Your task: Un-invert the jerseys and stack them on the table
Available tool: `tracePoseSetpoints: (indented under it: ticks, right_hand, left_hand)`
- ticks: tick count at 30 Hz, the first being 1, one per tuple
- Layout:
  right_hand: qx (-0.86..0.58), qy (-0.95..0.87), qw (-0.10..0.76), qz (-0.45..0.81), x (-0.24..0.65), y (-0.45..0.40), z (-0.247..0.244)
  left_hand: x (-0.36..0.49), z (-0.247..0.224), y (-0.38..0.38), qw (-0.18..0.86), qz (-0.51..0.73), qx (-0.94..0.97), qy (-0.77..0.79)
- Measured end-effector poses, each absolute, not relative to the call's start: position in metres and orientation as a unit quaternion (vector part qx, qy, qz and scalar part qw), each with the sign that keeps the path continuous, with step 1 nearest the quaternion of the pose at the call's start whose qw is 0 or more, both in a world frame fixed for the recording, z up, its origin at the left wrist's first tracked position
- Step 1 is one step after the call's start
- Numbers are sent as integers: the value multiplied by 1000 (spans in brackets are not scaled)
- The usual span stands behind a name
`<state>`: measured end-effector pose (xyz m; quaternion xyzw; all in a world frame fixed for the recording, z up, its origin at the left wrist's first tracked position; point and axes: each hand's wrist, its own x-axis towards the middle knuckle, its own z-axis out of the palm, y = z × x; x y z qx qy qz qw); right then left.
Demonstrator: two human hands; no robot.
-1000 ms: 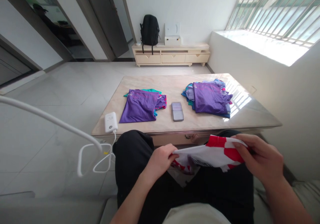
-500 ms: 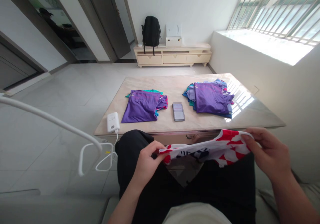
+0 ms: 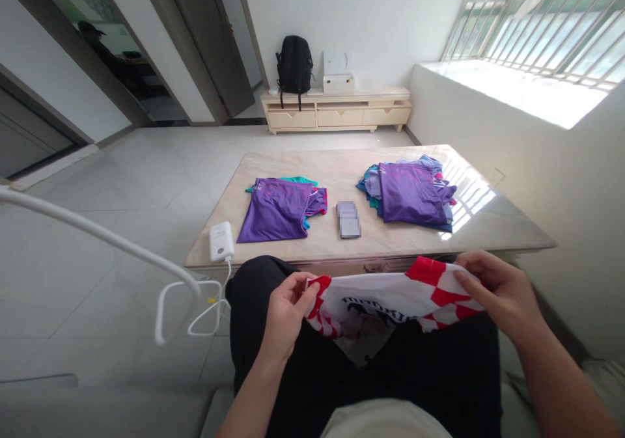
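Both hands hold a red-and-white shirt (image 3: 390, 298) stretched over the lap, just before the tabletop (image 3: 342, 158): left hand (image 3: 286, 314) pinches its left edge, right hand (image 3: 498, 291) its right edge.

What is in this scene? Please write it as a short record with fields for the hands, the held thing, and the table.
left hand: left hand grips one end of the red-and-white checked fabric garment
right hand: right hand grips its other end
garment: stretched over the lap
table: beige marble-look table bears a purple folded shirt pile, a mixed purple-topped clothes pile, a small phone, a white charger box
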<state>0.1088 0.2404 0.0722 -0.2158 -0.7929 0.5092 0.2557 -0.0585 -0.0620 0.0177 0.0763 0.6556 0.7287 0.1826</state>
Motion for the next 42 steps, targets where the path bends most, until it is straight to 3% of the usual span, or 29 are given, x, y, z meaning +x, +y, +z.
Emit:
tracePoseSetpoints:
  ticks: [5, 12, 20, 29, 42]
  right_hand:
    - [-175, -713, 122, 668, 102, 241, 68]
    - [-165, -620, 155, 751, 85, 195, 49]
    - [-144, -676, 218, 689, 76, 130, 18]
    - [-75, -791, 209, 571, 86, 131, 6]
    - [5, -841, 188, 508, 86, 137, -2]
  left_hand:
    - [-52, 21, -51, 280, 763, 64, 579]
    - [-35, 22, -31, 356, 770, 37, 528]
    - [-9, 8, -19, 398, 760, 59, 511]
    - [-12, 4, -18, 407, 817, -18, 407]
    - [-18, -2, -22, 325, 796, 13, 511]
